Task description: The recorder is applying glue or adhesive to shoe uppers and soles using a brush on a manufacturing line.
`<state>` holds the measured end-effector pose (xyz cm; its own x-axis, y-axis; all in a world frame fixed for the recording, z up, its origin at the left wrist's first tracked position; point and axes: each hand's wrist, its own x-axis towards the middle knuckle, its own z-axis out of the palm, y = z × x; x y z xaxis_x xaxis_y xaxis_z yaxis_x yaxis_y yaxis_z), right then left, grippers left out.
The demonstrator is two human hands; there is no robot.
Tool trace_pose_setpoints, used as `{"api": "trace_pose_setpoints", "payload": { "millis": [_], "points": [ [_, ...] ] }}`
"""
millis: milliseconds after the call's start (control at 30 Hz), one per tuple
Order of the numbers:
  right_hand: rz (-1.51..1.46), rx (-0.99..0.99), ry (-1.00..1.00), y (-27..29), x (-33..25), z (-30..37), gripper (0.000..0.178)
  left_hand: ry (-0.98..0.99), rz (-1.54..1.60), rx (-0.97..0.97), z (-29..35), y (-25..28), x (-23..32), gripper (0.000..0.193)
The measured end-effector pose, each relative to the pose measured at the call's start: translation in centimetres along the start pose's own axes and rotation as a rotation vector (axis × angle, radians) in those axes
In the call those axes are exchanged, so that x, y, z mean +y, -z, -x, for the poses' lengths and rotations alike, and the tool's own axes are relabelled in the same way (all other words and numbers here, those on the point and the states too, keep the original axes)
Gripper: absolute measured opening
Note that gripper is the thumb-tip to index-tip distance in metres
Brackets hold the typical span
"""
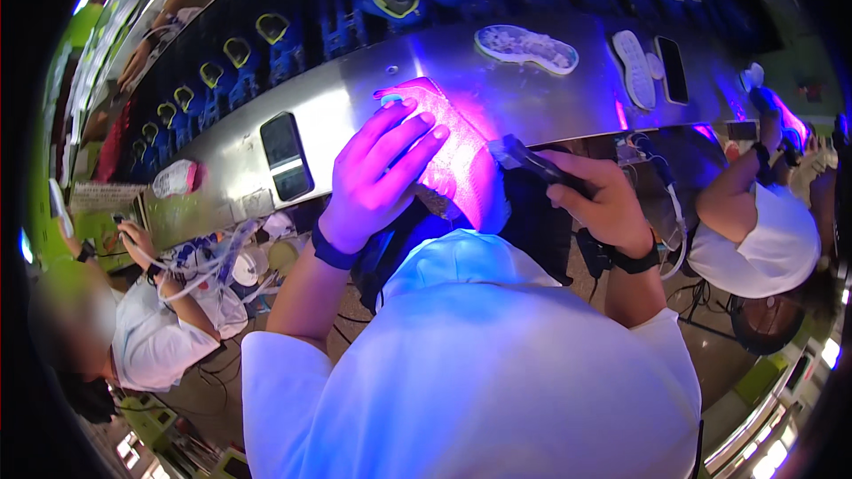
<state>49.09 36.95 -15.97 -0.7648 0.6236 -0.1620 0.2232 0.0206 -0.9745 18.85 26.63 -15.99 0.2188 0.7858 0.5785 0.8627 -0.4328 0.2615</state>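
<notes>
Holds a dark-handled tool (536,165) in the right grip (607,204), pinching the handle between thumb and fingers, with its head at the right edge of a pink-lit piece (463,155). Lays the left grip (377,179), fingers extended and parted, on that piece near the tabletop (238,168) edge; cannot tell any clasp beneath, with the thumb hidden.

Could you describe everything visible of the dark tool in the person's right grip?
The tool is dark and slim, with a broader, blue-lit head; its material looks hard, perhaps plastic. The right grip is closed around its handle. It slants, head toward upper left, at the right edge of the pink-lit piece; whether they touch is unclear.
</notes>
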Motion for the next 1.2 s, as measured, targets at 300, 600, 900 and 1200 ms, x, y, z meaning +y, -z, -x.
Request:
{"api": "trace_pose_setpoints", "payload": {
  "millis": [300, 600, 900, 1200],
  "points": [
    [-0.041, -0.043, -0.043, -1.6, -0.2, -0.4, 0.047, 0.13, 0.022, -0.013, 2.3, 1.1, 0.2, 0.063],
    [-0.166, -0.009, -0.165, -4.4, 1.4, 2.3, 0.048, 0.309, 0.026, 0.035, 3.8, 0.9, 0.3, 0.063],
    [0.174, 0.14, 0.015, -5.7, 0.2, 0.6, 0.046, 0.544, 0.048, -0.056, 5.1, 1.1, 0.8, 0.067],
    [0.483, 0.001, 0.159, -2.3, -2.3, -2.1, 0.048, 0.701, 0.272, -0.163, 4.1, 2.5, 0.0, 0.061]
  ]
}}
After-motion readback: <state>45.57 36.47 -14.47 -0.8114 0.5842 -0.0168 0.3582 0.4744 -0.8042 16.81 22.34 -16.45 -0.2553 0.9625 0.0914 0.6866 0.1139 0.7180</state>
